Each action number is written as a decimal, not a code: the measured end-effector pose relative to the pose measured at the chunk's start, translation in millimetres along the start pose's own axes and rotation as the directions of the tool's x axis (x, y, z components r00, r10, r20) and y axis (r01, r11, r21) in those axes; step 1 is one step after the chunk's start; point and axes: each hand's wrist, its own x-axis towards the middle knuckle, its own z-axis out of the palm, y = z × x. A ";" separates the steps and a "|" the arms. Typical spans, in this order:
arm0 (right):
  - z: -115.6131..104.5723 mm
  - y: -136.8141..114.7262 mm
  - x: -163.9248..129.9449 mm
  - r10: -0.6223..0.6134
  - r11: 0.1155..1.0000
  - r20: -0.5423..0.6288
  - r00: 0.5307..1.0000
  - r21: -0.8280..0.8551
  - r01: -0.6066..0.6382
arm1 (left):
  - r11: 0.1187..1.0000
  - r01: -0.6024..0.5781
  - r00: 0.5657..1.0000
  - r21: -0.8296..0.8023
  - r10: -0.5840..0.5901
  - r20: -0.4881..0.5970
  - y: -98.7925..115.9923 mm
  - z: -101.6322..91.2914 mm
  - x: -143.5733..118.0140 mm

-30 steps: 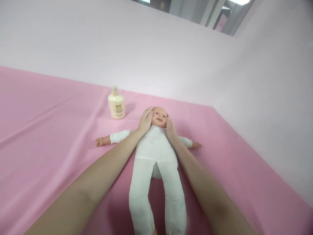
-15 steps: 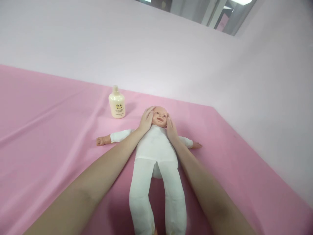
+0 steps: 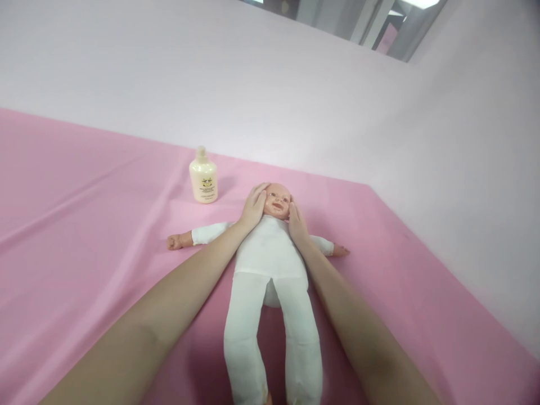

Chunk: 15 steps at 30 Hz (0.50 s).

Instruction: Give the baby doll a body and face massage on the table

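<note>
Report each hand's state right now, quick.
Left hand: open, fingers extended, laid against one side of the doll's head.
Right hand: open, laid against the other side of the doll's head.

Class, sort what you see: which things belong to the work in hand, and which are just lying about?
In hand:
doll, its head between the left hand and right hand
pink cloth, beneath it

Seemingly just nearby:
pale bottle, upright, untouched
</note>
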 end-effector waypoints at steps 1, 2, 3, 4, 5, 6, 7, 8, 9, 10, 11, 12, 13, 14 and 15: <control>-0.1 -1.1 -0.5 0.005 1.000 0.001 1.000 -0.001 -0.005 | 1.000 0.001 1.000 0.004 -0.001 0.001 -0.2 0.0 0.2; -0.1 -2.4 -1.1 0.009 1.000 0.003 1.000 -0.001 -0.009 | 1.000 0.002 1.000 0.006 -0.002 0.001 -0.4 0.0 0.3; -0.2 -3.8 -1.8 0.013 1.000 0.005 1.000 -0.001 -0.013 | 1.000 0.005 1.000 0.006 -0.005 0.000 -0.6 0.1 0.4; -0.3 -5.1 -2.4 0.018 1.000 0.009 1.000 -0.002 -0.018 | 1.000 0.006 1.000 0.004 -0.006 -0.002 -0.8 0.2 0.5; -0.3 -6.2 -3.0 0.023 1.000 0.014 1.000 -0.004 -0.023 | 1.000 0.008 1.000 0.001 -0.008 -0.005 -0.8 0.3 0.5; -0.3 -7.2 -3.5 0.025 1.000 0.018 1.000 -0.004 -0.025 | 1.000 0.008 1.000 -0.004 -0.008 -0.007 -0.8 0.4 0.4; -0.2 -7.9 -3.8 0.026 1.000 0.018 0.999 -0.004 -0.026 | 1.000 0.007 1.000 -0.008 -0.007 -0.008 -0.6 0.5 0.3; -0.1 -8.4 -4.1 0.027 1.000 0.014 1.000 -0.003 -0.027 | 1.000 0.005 1.000 -0.011 -0.005 -0.009 -0.5 0.6 0.2; 0.0 -8.9 -4.3 0.028 1.000 0.010 1.000 -0.001 -0.028 | 1.000 0.004 1.000 -0.012 -0.005 -0.009 -0.3 0.6 0.1; 0.2 -9.4 -4.5 0.030 1.000 0.006 1.000 0.000 -0.030 | 1.000 0.005 1.000 -0.012 -0.005 -0.008 -0.2 0.6 0.0; 0.3 -9.9 -4.7 0.033 0.999 0.003 0.999 0.000 -0.033 | 1.000 0.007 1.000 -0.011 -0.007 -0.008 -0.1 0.6 0.0; 0.4 -10.6 -4.9 0.039 0.999 0.003 0.999 -0.001 -0.039 | 1.000 0.008 1.000 -0.009 -0.008 -0.008 -0.2 0.6 0.0; 0.5 -11.3 -5.2 0.045 0.999 0.005 0.999 -0.004 -0.045 | 1.000 0.010 1.000 -0.007 -0.010 -0.009 -0.3 0.5 0.0; 0.5 -12.0 -5.5 0.046 0.999 0.007 0.999 -0.005 -0.046 | 1.000 0.009 1.000 -0.005 -0.009 -0.008 -0.6 0.5 0.0; 0.4 -12.6 -5.8 0.044 0.999 0.009 0.999 -0.005 -0.044 | 1.000 0.008 1.000 -0.003 -0.008 -0.007 -0.9 0.5 0.1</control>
